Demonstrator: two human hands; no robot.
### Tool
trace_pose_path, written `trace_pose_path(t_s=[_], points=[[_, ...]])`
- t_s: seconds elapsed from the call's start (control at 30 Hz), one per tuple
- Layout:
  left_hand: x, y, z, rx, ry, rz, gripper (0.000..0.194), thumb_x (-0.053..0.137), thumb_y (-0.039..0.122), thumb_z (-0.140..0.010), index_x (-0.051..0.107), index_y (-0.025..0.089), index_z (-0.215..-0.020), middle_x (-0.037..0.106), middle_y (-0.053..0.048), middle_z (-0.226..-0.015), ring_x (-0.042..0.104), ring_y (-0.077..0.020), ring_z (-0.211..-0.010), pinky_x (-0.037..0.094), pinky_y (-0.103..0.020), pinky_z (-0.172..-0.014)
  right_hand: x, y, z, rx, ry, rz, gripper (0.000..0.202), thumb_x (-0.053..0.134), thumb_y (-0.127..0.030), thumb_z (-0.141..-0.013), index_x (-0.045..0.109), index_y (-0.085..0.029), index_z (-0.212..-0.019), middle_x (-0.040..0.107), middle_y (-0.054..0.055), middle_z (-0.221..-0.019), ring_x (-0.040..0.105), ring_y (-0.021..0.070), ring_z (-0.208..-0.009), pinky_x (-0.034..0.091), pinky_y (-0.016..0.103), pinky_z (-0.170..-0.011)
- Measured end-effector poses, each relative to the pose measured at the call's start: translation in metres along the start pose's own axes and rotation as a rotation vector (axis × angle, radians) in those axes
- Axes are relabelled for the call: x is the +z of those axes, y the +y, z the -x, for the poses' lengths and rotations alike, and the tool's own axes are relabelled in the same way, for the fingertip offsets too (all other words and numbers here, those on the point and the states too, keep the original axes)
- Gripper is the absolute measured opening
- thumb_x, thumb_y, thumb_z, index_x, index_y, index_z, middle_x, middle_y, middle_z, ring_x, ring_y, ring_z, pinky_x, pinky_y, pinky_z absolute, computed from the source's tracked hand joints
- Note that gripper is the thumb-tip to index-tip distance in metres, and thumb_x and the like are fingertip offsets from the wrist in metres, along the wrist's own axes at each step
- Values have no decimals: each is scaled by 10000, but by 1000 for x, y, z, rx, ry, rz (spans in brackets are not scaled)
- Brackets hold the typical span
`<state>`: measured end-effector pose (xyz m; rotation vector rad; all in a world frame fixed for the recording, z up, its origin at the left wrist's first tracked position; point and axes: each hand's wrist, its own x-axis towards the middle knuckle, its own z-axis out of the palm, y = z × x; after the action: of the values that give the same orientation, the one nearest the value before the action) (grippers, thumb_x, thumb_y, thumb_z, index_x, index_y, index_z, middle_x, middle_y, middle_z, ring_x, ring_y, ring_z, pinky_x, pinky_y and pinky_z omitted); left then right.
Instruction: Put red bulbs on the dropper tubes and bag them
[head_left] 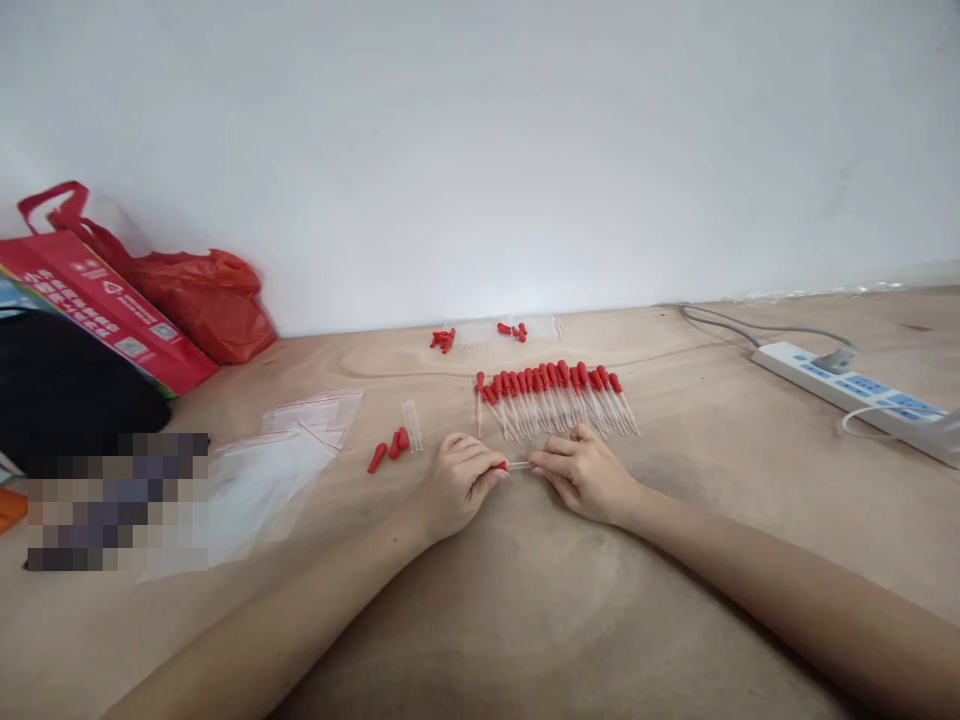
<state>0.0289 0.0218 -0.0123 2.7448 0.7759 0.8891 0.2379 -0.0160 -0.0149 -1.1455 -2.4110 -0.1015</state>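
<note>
My left hand [463, 485] pinches a red rubber bulb [503, 466], mostly hidden by the fingers. From the bulb a clear thin tube [519, 465] runs level to my right hand [585, 475], whose closed fingers grip its other end. Just beyond my hands lies a row of several clear droppers with red bulbs [562, 375], bulbs pointing away from me. To the left of my left hand are three loose red bulbs [394, 446] and a few clear tubes [412, 426] lying beside them.
Clear zip bags [262, 480] lie at the left, near a red bag [202, 300], a printed red bag [112, 310] and a black item [67, 390]. More red bulbs [444, 340] and a clear bag [480, 331] sit near the wall. A power strip [855, 392] with cables is at right.
</note>
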Motion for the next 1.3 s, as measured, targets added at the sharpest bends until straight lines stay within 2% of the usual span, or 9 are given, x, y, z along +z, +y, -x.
trace_pose_path(t_s=[0.17, 0.33, 0.73, 0.9, 1.03, 1.1, 1.17, 1.23, 1.3], points=[[-1, 3, 0, 26, -42, -38, 242, 380, 280, -880, 566, 173, -768, 612, -20, -676, 531, -141, -665, 344, -330, -790, -2, -1, -2, -61, -2, 92, 259, 356, -179, -859, 612, -182, -820, 569, 9, -657, 395, 103, -545, 174, 284, -601], [-1, 6, -2, 77, -50, -54, 209, 385, 251, -874, 540, 166, -762, 589, -18, -679, 506, -140, -669, 342, -331, -807, -1, -3, -5, -90, -12, 81, 291, 335, -192, -865, 590, -161, -727, 564, 14, -645, 357, 97, -515, 168, 284, -600], [0, 3, -2, 101, -76, -65, 185, 390, 235, -874, 531, 165, -778, 582, -17, -694, 502, -142, -697, 343, -326, -820, 5, -8, -10, -89, -22, 81, 277, 347, -210, -872, 597, -157, -763, 580, 15, -671, 384, 100, -535, 175, 288, -602], [-2, -1, -3, 100, -45, -121, 189, 388, 232, -880, 553, 166, -815, 604, -18, -730, 521, -142, -724, 307, -353, -882, -5, -11, -14, -70, -31, 138, 250, 363, -209, -866, 608, -161, -851, 576, 36, -723, 441, 123, -631, 200, 296, -620], [-7, -1, -4, 71, -16, -170, 176, 401, 262, -876, 558, 181, -875, 616, -21, -787, 534, -158, -785, 297, -363, -898, -13, -15, -17, -27, -88, 168, 194, 415, -155, -813, 609, -148, -797, 565, 64, -765, 473, 150, -705, 245, 284, -615], [-16, -6, -6, -4, 28, -222, 221, 448, 331, -844, 536, 175, -972, 610, -55, -901, 526, -194, -872, 321, -365, -875, -14, -12, -21, 52, -115, 111, 202, 403, -143, -812, 602, -138, -775, 559, 71, -781, 478, 136, -664, 277, 265, -593], [-32, -18, -10, -163, 100, -293, 293, 456, 369, -818, 511, 153, -1008, 590, -89, -959, 511, -226, -917, 350, -364, -836, -12, -6, -28, 167, -81, -5, 215, 385, -152, -823, 595, -131, -782, 559, 74, -787, 490, 126, -651, 315, 245, -592], [-52, -37, -15, -390, 160, -330, 217, 395, 313, -827, 518, 150, -902, 589, -83, -896, 523, -214, -868, 377, -336, -784, -8, 1, -41, 310, 1, -128, 195, 395, -148, -814, 581, -117, -862, 570, 71, -762, 513, 132, -669, 348, 236, -614], [-74, -58, -16, -586, 79, -334, 179, 428, 314, -788, 515, 158, -789, 584, -68, -842, 525, -209, -829, 387, -305, -727, -3, 5, -57, 463, 58, -208, 231, 420, -126, -781, 535, -93, -978, 586, 63, -720, 532, 141, -668, 368, 236, -620]])
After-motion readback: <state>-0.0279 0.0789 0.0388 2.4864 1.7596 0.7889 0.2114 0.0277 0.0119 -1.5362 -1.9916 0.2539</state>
